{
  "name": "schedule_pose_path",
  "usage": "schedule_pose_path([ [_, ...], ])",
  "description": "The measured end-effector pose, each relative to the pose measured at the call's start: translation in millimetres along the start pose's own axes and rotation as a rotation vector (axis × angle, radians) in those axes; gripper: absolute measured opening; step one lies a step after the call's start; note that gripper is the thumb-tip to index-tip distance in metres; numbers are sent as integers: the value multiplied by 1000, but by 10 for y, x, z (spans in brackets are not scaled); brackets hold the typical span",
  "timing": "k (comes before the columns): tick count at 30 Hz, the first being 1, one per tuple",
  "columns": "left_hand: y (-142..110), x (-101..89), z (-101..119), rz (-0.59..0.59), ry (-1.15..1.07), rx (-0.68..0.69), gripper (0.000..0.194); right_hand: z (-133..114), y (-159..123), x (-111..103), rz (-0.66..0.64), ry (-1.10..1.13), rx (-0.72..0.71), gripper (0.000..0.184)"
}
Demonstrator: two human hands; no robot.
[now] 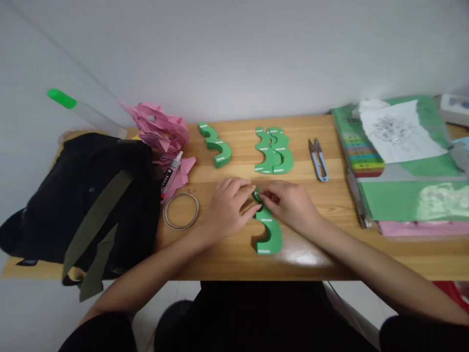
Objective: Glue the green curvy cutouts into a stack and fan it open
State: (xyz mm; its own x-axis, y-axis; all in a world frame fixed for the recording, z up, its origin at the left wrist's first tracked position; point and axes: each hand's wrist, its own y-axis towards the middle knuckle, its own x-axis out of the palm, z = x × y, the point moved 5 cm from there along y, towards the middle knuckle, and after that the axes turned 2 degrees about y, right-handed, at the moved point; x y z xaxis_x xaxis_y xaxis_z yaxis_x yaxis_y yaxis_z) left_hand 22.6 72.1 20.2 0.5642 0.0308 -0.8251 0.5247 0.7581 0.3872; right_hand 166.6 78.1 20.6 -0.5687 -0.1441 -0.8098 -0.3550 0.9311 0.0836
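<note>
A green curved cut-out piece (275,238), scalloped like a "3" and marked with short white strips, lies on the table in front of me. At its upper end my left hand (231,206) holds it from the left, thumb and forefinger on its edge. From the right, the fingertips of my right hand (291,204) are pinched together over that same end. Whatever is between them is too small to make out, and the fingers partly cover the piece there. Farther back lie a similar green piece (222,157) and a side-by-side green pair (281,161), also with white strips.
Blue-handled thread snips (318,160) lie right of the green pieces. To the left are a tape roll (165,211), a glue tube (171,172), crumpled pink paper (161,128) and a black bag (106,195). Green paper packs (399,198) with a white sheet (403,132) cover the right side.
</note>
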Motion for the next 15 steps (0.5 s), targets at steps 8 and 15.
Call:
schedule_pose_path([
  [8, -83, 87, -21, -2, 67, 40, 22, 96, 117, 97, -59, 64, 48, 9],
  [15, -99, 60, 34, 8, 41, 120, 15, 106, 113, 92, -62, 103, 11, 8],
])
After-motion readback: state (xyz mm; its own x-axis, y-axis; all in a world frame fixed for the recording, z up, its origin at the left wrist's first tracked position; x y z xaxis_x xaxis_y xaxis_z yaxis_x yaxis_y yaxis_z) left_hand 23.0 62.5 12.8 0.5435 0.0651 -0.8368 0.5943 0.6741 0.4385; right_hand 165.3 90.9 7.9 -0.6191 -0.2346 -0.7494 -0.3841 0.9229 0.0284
